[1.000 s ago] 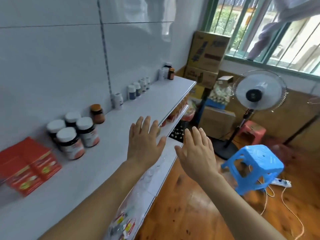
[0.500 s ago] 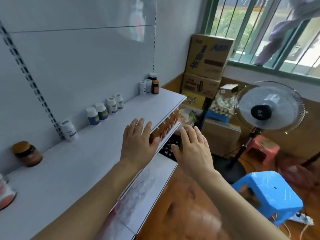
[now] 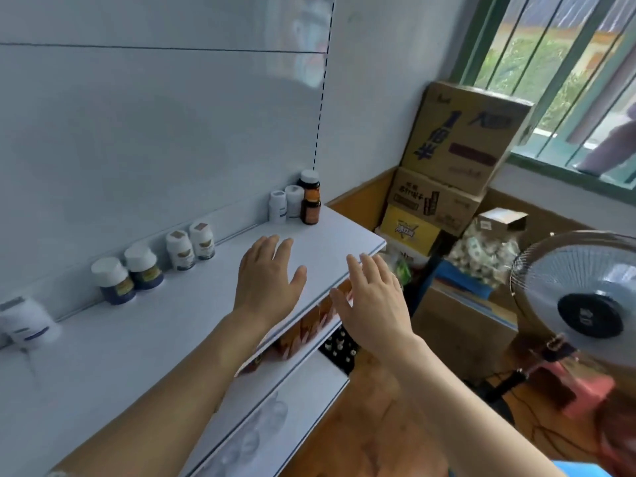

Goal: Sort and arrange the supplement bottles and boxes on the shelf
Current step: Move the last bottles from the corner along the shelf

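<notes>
A white shelf [image 3: 172, 339] runs along the wall, and the supplement bottles stand upright in small groups against its back edge. At the far end are two white bottles [image 3: 285, 205] just beside two amber bottles [image 3: 309, 201], one amber bottle behind the other, the rear one with a white cap. Nearer, a pair of white bottles with brown-topped labels [image 3: 191, 245] stands side by side. Then come two dark blue bottles with white caps [image 3: 127, 278], touching. Closest, apart from the rest, is a blurred white bottle [image 3: 27, 320]. On the lower shelf, orange boxes [image 3: 306, 327] stand in a row.
</notes>
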`<state>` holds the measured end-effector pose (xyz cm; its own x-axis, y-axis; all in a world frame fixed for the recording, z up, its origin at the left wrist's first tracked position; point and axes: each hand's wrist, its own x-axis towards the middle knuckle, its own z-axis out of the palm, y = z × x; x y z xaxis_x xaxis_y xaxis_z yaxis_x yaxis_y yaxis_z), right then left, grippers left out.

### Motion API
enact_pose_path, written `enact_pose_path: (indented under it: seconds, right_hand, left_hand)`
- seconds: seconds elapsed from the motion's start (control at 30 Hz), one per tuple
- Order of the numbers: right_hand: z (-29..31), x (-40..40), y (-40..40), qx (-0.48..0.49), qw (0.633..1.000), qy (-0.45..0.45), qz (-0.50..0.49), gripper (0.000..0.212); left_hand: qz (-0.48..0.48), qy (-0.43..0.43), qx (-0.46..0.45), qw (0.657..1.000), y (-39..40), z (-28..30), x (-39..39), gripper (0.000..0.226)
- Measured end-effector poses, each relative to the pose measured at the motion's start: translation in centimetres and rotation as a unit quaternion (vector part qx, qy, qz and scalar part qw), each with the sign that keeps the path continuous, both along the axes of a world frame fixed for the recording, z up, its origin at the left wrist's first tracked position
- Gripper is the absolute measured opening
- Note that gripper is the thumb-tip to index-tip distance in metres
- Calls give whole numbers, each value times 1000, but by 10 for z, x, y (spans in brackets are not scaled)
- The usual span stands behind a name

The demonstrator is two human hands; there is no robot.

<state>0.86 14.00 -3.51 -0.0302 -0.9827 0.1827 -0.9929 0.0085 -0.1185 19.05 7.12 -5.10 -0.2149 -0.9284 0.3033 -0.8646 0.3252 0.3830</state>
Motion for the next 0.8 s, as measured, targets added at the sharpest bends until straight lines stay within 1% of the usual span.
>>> enact_pose_path:
  seconds: [0.2,0.33,0.5,0.6,0.67,0.8]
  right_hand:
    - [6,-41,-99,17,999,5,27,70]
    - [3,-54,-157,17,997,-10,76,67]
    - [-17,-70,-241,-3,988,-26,151,61]
    - [-24,-82,-283,-8,979,-38,201,54]
    - [-25,-88,-308,-16,971,-36,234,49]
    - [-29,-93,-347,1,957,-57,286,39]
  left_hand:
    - [29,7,-2,1000,-84,-1,-27,56]
    - [66,8,-2,998,-123,-1,-35,54]
    - [121,12,18,992,-169,-11,-47,50]
    - [158,19,41,986,-192,-17,-56,52]
    - [183,22,41,982,-206,-21,-60,52]
    - [218,27,51,974,-226,-28,-65,51]
